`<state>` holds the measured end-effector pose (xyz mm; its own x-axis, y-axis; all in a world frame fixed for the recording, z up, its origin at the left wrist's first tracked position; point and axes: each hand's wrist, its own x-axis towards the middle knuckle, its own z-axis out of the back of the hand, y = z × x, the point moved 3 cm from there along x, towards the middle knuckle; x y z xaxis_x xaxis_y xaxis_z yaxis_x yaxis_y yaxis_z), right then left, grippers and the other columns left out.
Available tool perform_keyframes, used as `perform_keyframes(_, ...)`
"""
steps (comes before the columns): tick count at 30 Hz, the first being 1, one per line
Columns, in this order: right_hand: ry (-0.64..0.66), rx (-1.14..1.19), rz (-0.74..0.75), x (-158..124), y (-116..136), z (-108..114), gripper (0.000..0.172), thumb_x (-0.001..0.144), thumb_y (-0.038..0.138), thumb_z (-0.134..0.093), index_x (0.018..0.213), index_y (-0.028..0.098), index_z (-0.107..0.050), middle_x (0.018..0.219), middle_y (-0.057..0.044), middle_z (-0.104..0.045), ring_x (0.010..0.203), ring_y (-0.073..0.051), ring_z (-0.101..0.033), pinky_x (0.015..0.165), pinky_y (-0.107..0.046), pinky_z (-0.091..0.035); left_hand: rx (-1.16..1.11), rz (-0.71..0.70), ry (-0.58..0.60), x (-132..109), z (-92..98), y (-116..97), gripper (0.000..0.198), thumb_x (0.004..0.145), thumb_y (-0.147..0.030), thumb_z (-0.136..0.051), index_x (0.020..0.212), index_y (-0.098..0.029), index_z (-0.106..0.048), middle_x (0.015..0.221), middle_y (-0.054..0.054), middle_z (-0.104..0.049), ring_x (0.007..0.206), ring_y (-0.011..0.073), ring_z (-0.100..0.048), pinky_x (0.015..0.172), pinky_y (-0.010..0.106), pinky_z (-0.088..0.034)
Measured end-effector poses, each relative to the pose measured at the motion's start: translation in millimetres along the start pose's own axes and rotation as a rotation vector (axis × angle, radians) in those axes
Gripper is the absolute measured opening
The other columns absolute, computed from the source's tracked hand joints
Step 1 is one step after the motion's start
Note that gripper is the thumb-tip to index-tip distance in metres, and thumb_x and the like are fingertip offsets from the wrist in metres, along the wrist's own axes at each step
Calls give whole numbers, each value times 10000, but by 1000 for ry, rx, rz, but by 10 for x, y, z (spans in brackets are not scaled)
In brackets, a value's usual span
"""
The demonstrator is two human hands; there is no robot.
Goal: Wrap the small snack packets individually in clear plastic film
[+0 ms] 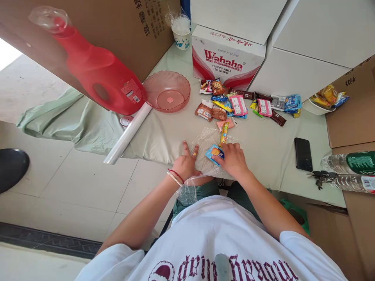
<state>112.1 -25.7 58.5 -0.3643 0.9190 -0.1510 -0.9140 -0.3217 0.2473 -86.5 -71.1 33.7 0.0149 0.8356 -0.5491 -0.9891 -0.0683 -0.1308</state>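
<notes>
My left hand (186, 163) rests on a sheet of clear plastic film (202, 142) at the table's front edge, its fingers spread. My right hand (233, 159) has its thumb on a small blue snack packet (215, 153) that lies on the film; its other fingers are bent down beside the packet. Touching or just above those fingers is a yellow snack stick (224, 133). Part of the film hangs over the edge below my left hand. Behind the film lies a pink packet (227, 124), and beyond it several wrapped snacks (219, 104).
A pink ribbed bowl (166, 91), a red jug (102, 78) and a long film roll (129, 132) are at left. Behind stand a Wahaha box (227, 58) and a paper cup (181, 37). A phone (303, 154), keys (322, 177) and bottles (348, 163) lie at right.
</notes>
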Motion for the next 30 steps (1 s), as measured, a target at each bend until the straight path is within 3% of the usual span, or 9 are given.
perform_keyframes(2,63,-71,30,63,148,-35,601,973,607,-639,1363,151,-612,1260,-226,-664,1191,-392,-504,934,-491,-450,1,2,2,-8,17,-3,1338,718,-568,-904,1726,-256,-80,1716,379,168,1126,480,-733,921,535,-602)
perform_keyframes(5,123,-122,40,130,219,-77,566,965,466,-692,1406,132,-573,1294,-239,-643,1206,-398,-498,944,-498,-435,-3,3,3,-17,32,-5,1320,730,-553,-904,1726,-259,-89,1720,375,160,1121,475,-736,928,533,-601)
perform_keyframes(9,180,-144,111,204,156,-74,567,903,299,-727,1420,127,-569,1305,-221,-639,1232,-403,-494,957,-489,-435,-16,3,11,-7,27,-11,1337,715,-535,-919,1727,-261,-90,1718,375,170,1113,475,-738,914,527,-604)
perform_keyframes(13,206,-106,192,238,51,-73,608,885,292,-742,1448,149,-562,1329,-203,-635,1254,-408,-495,997,-516,-443,-32,-8,20,-12,29,24,1331,722,-559,-908,1728,-264,-88,1714,371,191,1129,484,-735,942,524,-590)
perform_keyframes(18,-24,141,262,8,-222,-40,629,967,455,-679,1506,171,-523,1500,-202,-535,1344,-375,-469,1113,-538,-437,-145,-82,-35,-56,81,265,1143,813,-679,-779,1717,-297,-195,1780,264,23,1274,455,-679,1066,507,-542)
perform_keyframes(21,-150,240,265,-291,-401,-128,575,1015,496,-592,1501,194,-534,1418,-199,-582,1297,-356,-522,1105,-542,-466,-204,-118,-139,-39,109,448,850,955,-609,-635,1680,-284,-330,1775,161,-228,1374,362,-627,1113,444,-530)
perform_keyframes(25,-157,272,194,-630,-501,-438,651,977,520,-642,1524,195,-505,1372,-210,-603,1245,-370,-570,1043,-560,-509,-189,-100,-238,17,137,547,569,1073,-467,-422,1590,-242,-504,1666,122,-463,1312,306,-669,1096,426,-548)
perform_keyframes(28,-124,288,160,-739,-517,-611,436,1026,387,-556,1411,191,-617,1071,-142,-691,1004,-315,-610,922,-498,-537,-92,-24,-252,40,154,532,531,1072,-441,-410,1557,-275,-548,1644,126,-465,1114,307,-745,946,454,-616)
perform_keyframes(30,-99,301,180,-759,-541,-624,321,1035,318,-503,1235,207,-728,885,-101,-669,893,-290,-576,838,-448,-523,-33,-31,-270,43,157,512,525,1065,-424,-432,1554,-271,-547,1664,142,-416,1133,315,-729,891,450,-631)
